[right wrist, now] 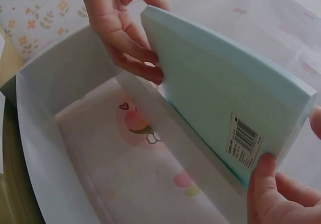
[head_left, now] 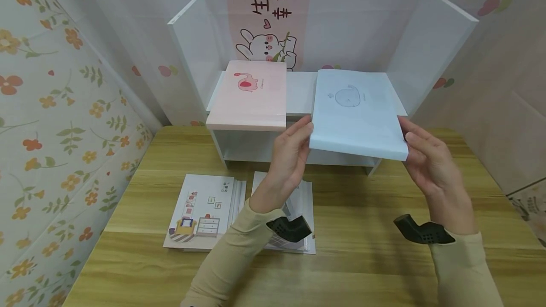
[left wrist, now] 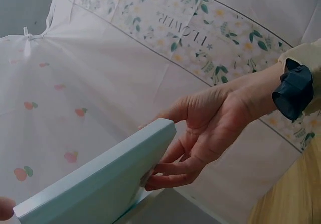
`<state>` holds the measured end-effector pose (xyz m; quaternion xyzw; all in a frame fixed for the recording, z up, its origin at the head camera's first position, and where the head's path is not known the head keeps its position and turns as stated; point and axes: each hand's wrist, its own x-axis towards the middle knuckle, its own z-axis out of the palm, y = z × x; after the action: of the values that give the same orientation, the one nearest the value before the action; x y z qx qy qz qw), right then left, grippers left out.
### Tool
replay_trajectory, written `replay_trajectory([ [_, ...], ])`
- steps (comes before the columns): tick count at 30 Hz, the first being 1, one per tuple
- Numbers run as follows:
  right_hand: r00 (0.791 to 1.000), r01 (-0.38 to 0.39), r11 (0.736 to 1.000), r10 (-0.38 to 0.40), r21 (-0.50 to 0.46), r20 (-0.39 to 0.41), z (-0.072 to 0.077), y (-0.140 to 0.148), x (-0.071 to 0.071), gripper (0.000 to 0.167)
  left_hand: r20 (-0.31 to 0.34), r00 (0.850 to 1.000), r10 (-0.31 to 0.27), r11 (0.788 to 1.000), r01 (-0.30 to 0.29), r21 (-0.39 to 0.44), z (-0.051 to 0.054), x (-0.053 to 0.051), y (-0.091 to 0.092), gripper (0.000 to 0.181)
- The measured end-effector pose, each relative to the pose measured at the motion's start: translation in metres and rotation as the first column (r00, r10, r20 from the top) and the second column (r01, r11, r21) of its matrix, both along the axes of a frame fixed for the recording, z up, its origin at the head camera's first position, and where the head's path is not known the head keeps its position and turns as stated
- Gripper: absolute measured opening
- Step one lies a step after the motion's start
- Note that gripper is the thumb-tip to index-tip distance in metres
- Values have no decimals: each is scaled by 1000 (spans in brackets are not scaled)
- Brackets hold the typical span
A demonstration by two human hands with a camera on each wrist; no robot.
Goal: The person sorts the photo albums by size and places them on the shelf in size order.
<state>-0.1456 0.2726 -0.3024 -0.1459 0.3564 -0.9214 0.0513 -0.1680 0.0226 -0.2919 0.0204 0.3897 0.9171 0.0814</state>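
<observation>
In the head view we find the light-blue book point(head_left: 354, 122) right of centre, held tilted at the white shelf point(head_left: 300, 91); contact between them we cannot confirm. The left grip point(head_left: 290, 160) pinches its left edge, the right grip point(head_left: 432, 165) its right, each parted by its thickness. We note a pink book point(head_left: 256, 101) on the shelf, and booklets point(head_left: 209, 210) lower left on the surface point(head_left: 362, 231).

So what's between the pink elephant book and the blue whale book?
In the head view, white shelf and, nearer the camera, the left hand's fingers.
</observation>
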Motion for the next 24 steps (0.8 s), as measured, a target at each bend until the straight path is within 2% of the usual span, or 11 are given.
replay_trajectory([
  [2,999,-1,1000,2,17,-33,-2,0,1,38,-18,1000,-13,1000,13,5,-1,1,-1,42],
  [5,993,24,995,-13,95,-115,-5,1,2,41,-46,998,-30,999,31,10,-3,2,-1,46],
  [9,971,25,986,15,167,-238,-9,2,2,48,-94,994,-53,999,54,5,-5,2,-2,51],
  [11,962,19,984,31,179,-272,-11,3,2,52,-121,990,-66,998,66,0,-7,2,-2,53],
  [14,959,29,982,25,187,-282,-12,2,1,56,-158,984,-83,996,80,-24,-10,2,-3,55],
  [18,967,54,982,-7,180,-255,-11,1,1,55,-211,972,-102,993,87,-81,-16,1,-4,56],
  [24,973,115,976,-73,186,-221,-10,-2,2,51,-258,961,-100,988,65,-142,-21,-2,-4,56],
])
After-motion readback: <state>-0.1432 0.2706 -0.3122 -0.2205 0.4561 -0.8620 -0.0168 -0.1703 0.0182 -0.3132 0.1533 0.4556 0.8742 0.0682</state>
